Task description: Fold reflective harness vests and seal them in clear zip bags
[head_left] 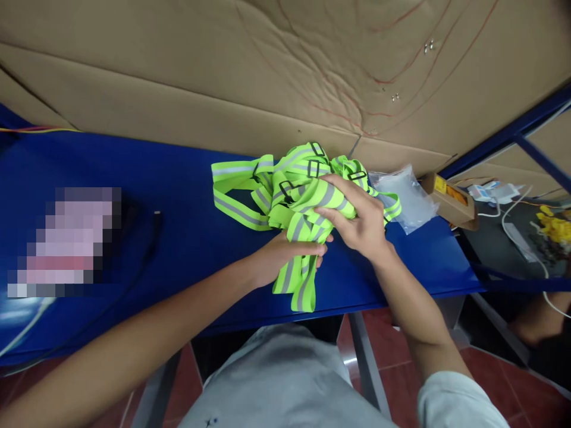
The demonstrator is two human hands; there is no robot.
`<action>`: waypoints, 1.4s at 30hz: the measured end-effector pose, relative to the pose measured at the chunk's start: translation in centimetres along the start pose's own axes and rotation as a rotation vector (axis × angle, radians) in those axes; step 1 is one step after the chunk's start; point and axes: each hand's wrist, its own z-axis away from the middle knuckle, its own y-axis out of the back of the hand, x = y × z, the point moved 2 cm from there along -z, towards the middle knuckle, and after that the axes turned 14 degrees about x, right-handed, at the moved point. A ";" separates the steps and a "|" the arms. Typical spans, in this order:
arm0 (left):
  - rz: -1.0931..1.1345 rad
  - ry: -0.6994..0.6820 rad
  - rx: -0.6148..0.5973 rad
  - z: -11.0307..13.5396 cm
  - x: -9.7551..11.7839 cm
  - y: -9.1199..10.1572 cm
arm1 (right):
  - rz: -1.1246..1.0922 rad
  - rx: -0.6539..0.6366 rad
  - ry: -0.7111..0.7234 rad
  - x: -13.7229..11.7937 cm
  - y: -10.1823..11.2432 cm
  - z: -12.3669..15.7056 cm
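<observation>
A tangle of neon yellow-green straps with grey reflective bands and black buckles (285,196) lies on the blue table (178,238). My left hand (285,257) is closed around a bunch of these straps near the table's front edge, and their ends hang down over it. My right hand (357,217) rests on top of the heap, fingers curled and pinching a folded strap. Loops of strap spread out to the left of both hands.
A clear plastic bag (408,202) lies right of the straps, with a small cardboard box (450,199) beyond it. A cardboard sheet (267,71) backs the table. A black cable (151,238) lies at left. White cables and yellow items sit on the right-hand surface.
</observation>
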 end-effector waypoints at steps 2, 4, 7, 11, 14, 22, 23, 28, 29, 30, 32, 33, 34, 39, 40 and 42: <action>0.000 0.039 0.018 -0.2 -0.1 0.1 | 0.016 -0.062 0.128 0.2 0.0 0.8; -0.010 0.044 0.040 -0.2 0.1 0.3 | 0.037 -0.114 0.316 0.3 -0.2 1.7; -0.034 0.037 -0.044 0.4 0.8 0.8 | 0.081 -0.087 0.500 0.4 -0.6 2.5; 0.077 -0.058 -0.187 1.0 1.5 1.5 | 0.084 -0.154 0.458 0.3 -1.4 2.8; 0.151 -0.096 -0.089 0.7 1.6 2.1 | -0.022 -0.280 0.341 0.0 -1.9 3.3; -0.065 -0.142 0.077 -0.3 2.6 3.5 | -0.380 -0.039 -0.257 2.0 -0.8 4.0; -0.116 -0.147 0.056 -0.1 2.5 3.4 | -0.392 -0.035 -0.318 2.4 -0.9 4.1; -0.131 -0.082 -0.011 0.3 0.9 2.1 | -0.428 -0.245 -0.561 3.0 -1.7 4.9; -0.071 -0.044 0.001 0.3 0.5 1.8 | -0.428 -0.217 -0.598 3.0 -1.7 5.0; -0.002 0.001 0.001 0.3 0.2 1.6 | -0.436 -0.186 -0.635 2.9 -1.7 5.0; 0.127 0.087 -0.052 0.3 -0.3 1.1 | -0.482 -0.128 -0.735 2.7 -1.7 5.1; 0.173 0.115 -0.095 0.4 -0.5 0.9 | -0.525 -0.102 -0.798 2.6 -1.7 5.2; 0.194 0.134 -0.139 0.4 -0.5 0.8 | -0.580 -0.078 -0.864 2.6 -1.7 5.2; -0.093 0.119 -0.181 0.3 -0.2 1.4 | -0.814 -0.206 -1.081 2.5 -1.3 4.6; -0.186 0.097 -0.163 0.2 -0.1 1.6 | -0.819 -0.253 -1.086 2.5 -1.1 4.4; -0.315 0.053 -0.133 0.0 0.3 2.0 | -0.796 -0.281 -1.071 2.6 -0.7 4.1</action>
